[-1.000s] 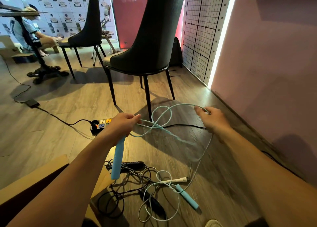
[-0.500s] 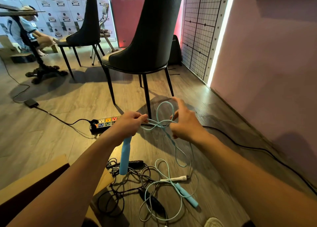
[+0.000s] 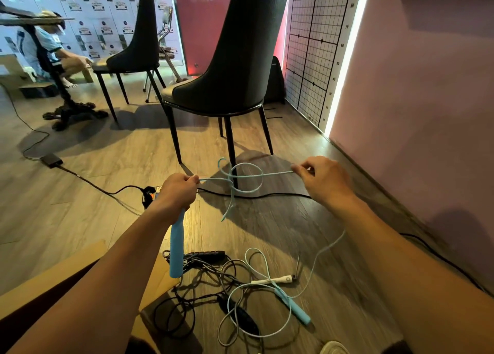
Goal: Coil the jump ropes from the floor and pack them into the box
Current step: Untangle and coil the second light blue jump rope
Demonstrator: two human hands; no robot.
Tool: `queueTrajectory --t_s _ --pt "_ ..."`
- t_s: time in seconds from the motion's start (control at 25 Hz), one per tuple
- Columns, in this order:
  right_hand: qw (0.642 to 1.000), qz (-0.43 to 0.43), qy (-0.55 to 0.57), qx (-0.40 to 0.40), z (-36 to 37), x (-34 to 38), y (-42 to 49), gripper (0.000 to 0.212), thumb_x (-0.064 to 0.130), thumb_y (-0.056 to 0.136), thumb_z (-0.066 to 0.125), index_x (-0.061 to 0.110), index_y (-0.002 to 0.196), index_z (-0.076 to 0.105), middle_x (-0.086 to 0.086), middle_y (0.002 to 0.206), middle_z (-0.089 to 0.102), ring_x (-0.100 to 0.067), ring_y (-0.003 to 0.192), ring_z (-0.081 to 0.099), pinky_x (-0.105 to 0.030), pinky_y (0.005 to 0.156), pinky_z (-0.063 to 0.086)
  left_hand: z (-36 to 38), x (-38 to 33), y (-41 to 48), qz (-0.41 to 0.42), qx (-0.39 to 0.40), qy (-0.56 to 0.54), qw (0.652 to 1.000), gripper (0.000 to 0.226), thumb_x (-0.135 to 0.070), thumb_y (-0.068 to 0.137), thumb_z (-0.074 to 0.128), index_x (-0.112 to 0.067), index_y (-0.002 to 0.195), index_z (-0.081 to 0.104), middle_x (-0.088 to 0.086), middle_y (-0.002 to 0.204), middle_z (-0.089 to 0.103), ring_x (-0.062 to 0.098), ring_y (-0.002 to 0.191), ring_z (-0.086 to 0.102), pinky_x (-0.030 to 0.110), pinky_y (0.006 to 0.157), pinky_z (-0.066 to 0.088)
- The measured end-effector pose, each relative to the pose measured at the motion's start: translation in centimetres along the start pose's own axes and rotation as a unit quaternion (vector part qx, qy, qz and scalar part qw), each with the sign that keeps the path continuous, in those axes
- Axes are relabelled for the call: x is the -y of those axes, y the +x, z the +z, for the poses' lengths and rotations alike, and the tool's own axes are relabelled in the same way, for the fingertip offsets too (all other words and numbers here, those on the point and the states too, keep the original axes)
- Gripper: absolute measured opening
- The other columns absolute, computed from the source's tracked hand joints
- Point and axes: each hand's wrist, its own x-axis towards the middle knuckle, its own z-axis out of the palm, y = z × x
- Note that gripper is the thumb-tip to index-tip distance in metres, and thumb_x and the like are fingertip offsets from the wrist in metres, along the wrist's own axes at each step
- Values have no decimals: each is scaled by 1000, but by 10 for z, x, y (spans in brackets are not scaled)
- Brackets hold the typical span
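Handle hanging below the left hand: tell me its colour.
Light blue, like its cord. The head view shows the handle plainly, gripped at its top by the left hand.

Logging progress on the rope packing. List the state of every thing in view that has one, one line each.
left hand: grips a blue handle that hangs down, plus the rope end.
right hand: pinches the rope.
light blue rope: stretched between the hands, one loose loop, rest trailing to the floor.
other blue handle: lying on the floor.
white handle: on the floor, cord uncoiled.
black ropes: tangled on the floor.
box: open, contents not visible.
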Motion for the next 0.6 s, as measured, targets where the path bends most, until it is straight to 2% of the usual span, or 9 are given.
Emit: queueTrajectory --t_s 0.12,0.2,0.28,0.36,0.4,0.44,0.48,0.52,0.6 --pt "997 69 -5 -30 -3 -13 5 51 41 105 39 6 86 70 -21 91 70 -35 79 59 -33 65 38 0 1 3 -21 -11 -15 1000 39 -27 106 43 4 97 65 20 81 57 25 56 48 24 48 35" --pt "990 126 18 -63 -17 -25 4 55 33 108 32 0 78 64 -30 95 68 -40 83 59 -34 67 34 -3 2 3 -30 -17 -18 999 38 -25 106 41 5 97 63 20 81 56 26 55 46 24 45 34" --pt "983 162 38 -76 -27 -39 2 57 34 108 33 -3 73 60 -31 94 66 -42 85 59 -37 69 34 -7 5 4 -42 -30 -48 998 37 -25 106 41 6 100 61 21 83 57 25 56 47 24 47 34" --pt "981 177 65 -36 -28 -46 -1 56 49 103 39 3 77 60 -23 90 66 -39 85 60 -36 67 38 -8 6 4 -49 -36 -79 995 35 -27 106 41 2 97 59 20 82 57 24 55 47 27 50 35" --pt "980 187 64 0 -25 -46 -3 55 59 98 43 7 89 62 -19 96 66 -37 91 61 -36 70 41 -6 4 2 -47 -38 -88 994 35 -28 106 41 0 93 59 19 77 56 23 52 46 28 50 36" --pt "977 204 37 47 -21 -44 -5 59 66 93 47 10 110 60 -18 112 64 -36 104 59 -38 78 45 -2 1 1 -37 -38 -96 994 36 -28 106 42 -1 91 60 16 71 53 22 49 47 27 50 37" --pt "972 213 -27 97 -18 -39 -8 70 68 89 52 14 132 49 -19 132 54 -36 120 51 -43 91 45 2 -3 -2 -21 -36 -112 993 35 -27 105 44 -1 92 63 12 66 49 19 46 47 26 49 38" --pt "965 200 -101 135 -15 -33 -12 85 66 86 59 17 148 30 -20 147 39 -38 132 40 -48 101 41 7 -7 -5 -4 -29 -127 992 32 -26 105 45 -3 94 65 8 63 46 15 45 46 24 46 38" --pt "968 122 -145 162 -10 -12 -17 108 48 79 77 24 156 4 -18 152 21 -39 138 26 -51 107 37 14 -18 -15 43 14 -109 993 30 -24 105 45 -14 87 65 1 60 45 13 48 45 23 46 39"
